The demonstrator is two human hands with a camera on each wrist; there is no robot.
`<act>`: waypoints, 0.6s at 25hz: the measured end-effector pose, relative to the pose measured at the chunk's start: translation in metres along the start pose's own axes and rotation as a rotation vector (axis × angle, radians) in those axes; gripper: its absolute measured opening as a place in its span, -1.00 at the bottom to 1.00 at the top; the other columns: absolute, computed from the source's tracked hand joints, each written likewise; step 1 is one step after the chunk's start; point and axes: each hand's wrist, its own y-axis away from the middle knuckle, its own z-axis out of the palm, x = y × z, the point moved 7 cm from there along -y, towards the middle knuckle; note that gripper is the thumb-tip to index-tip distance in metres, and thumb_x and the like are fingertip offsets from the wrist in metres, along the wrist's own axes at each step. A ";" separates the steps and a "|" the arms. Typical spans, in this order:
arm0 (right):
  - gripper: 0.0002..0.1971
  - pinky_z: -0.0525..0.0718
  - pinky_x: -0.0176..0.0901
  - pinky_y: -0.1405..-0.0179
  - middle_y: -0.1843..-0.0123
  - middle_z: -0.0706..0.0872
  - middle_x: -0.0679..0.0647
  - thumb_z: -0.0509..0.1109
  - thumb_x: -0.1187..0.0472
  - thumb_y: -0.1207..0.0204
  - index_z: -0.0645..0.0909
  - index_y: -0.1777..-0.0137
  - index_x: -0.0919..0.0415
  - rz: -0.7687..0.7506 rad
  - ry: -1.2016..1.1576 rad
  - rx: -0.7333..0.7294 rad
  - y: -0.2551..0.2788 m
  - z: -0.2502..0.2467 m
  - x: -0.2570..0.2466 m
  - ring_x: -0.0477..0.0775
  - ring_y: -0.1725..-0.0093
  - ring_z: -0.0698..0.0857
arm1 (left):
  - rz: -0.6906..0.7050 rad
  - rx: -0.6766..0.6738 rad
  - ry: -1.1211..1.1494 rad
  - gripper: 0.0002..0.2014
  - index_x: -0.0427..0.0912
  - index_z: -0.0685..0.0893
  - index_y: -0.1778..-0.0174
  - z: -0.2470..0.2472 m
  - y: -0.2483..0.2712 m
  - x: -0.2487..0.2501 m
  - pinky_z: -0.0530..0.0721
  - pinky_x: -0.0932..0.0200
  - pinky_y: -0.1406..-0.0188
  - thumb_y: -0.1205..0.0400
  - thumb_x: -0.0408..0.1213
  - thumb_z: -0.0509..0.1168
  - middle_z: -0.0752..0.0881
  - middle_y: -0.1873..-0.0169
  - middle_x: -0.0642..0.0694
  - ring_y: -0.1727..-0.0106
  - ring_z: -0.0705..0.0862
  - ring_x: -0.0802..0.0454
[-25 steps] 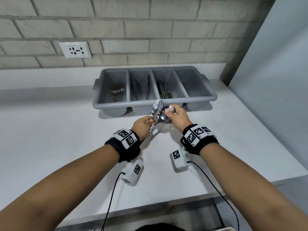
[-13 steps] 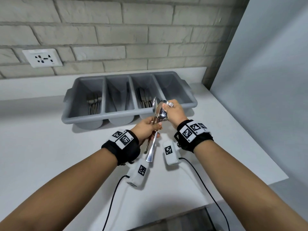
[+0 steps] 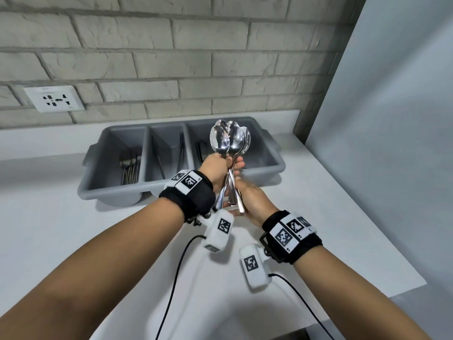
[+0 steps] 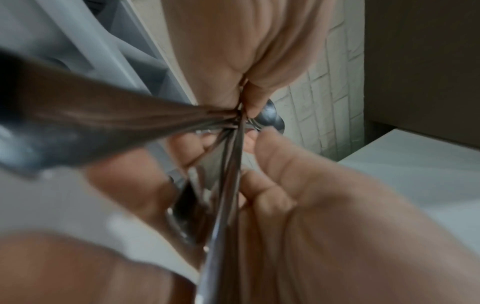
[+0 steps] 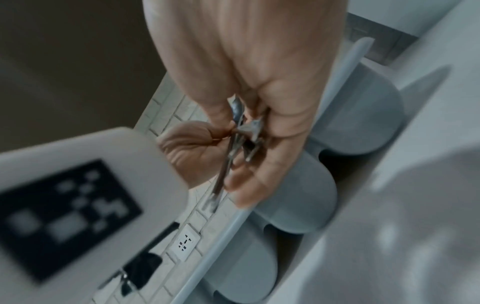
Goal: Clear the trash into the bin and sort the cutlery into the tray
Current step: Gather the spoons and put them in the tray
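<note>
A bundle of several steel spoons (image 3: 228, 141) stands upright, bowls up, in front of the grey four-compartment cutlery tray (image 3: 274, 168). My left hand (image 3: 229, 165) grips the bundle just under the bowls. My right hand (image 3: 241, 196) curls round the lower handles, and their ends lie against its palm. The left wrist view shows the crossed spoon handles (image 4: 231, 164) running between both hands. In the right wrist view, the handles (image 5: 241, 133) lie against my right hand's fingers (image 5: 262, 164). The tray's far-right compartment, behind the spoons, looks empty where it shows.
Forks (image 3: 131, 168) lie in the tray's left compartment, and dark cutlery (image 3: 181, 150) lies in the middle two. The white counter (image 3: 61, 217) ends at a brick wall with a socket (image 3: 55, 98) behind and a pale panel (image 3: 392, 143) on the right. No bin in view.
The spoons have risen and turned upright. My right hand slid from the bowls down to the handle ends, while my left hand moved up to just under the bowls.
</note>
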 end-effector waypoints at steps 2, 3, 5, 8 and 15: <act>-0.77 0.53 -0.35 0.67 0.38 0.55 0.05 0.11 0.28 -0.64 0.48 0.23 0.12 -0.040 0.125 0.060 -0.008 -0.009 -0.013 -0.08 0.58 0.57 | -0.026 -0.033 0.042 -0.73 -0.22 0.49 0.21 0.009 -0.014 0.010 0.71 0.29 0.37 -0.71 -0.52 -0.04 0.63 0.22 -0.08 0.35 0.74 0.18; -0.77 0.42 -0.40 0.75 0.41 0.49 0.05 0.10 0.31 -0.63 0.43 0.25 0.11 -0.060 0.193 0.105 -0.014 -0.016 -0.021 -0.07 0.60 0.49 | -0.038 -0.035 0.045 -0.74 -0.21 0.48 0.20 0.014 -0.021 0.014 0.71 0.21 0.28 -0.71 -0.53 -0.03 0.63 0.21 -0.08 0.25 0.71 0.13; -0.75 0.30 -0.44 0.80 0.46 0.42 0.06 0.10 0.35 -0.62 0.38 0.28 0.10 -0.074 0.255 0.158 -0.029 -0.029 -0.034 -0.05 0.59 0.38 | -0.065 -0.008 0.027 -0.75 -0.21 0.49 0.20 0.020 -0.037 0.018 0.71 0.17 0.37 -0.69 -0.54 0.00 0.63 0.25 -0.08 0.23 0.65 0.09; -0.71 0.32 -0.41 0.79 0.50 0.41 0.08 0.11 0.37 -0.62 0.39 0.34 0.12 -0.059 0.303 0.186 -0.050 -0.044 -0.050 -0.03 0.66 0.39 | -0.097 0.072 -0.008 -0.71 -0.28 0.50 0.29 0.025 -0.063 0.022 0.64 0.32 0.73 -0.66 -0.60 0.00 0.57 0.34 -0.14 0.35 0.59 0.06; -0.68 0.61 -0.14 -0.03 -0.08 0.70 0.38 0.09 0.32 -0.65 0.56 -0.23 0.49 0.042 0.538 0.215 -0.105 -0.076 -0.073 0.23 -0.08 0.68 | -0.240 0.087 -0.357 -0.65 -0.19 0.45 0.45 0.037 -0.120 0.017 0.62 0.26 0.45 -0.70 -0.41 0.08 0.62 0.51 -0.07 0.65 0.62 0.14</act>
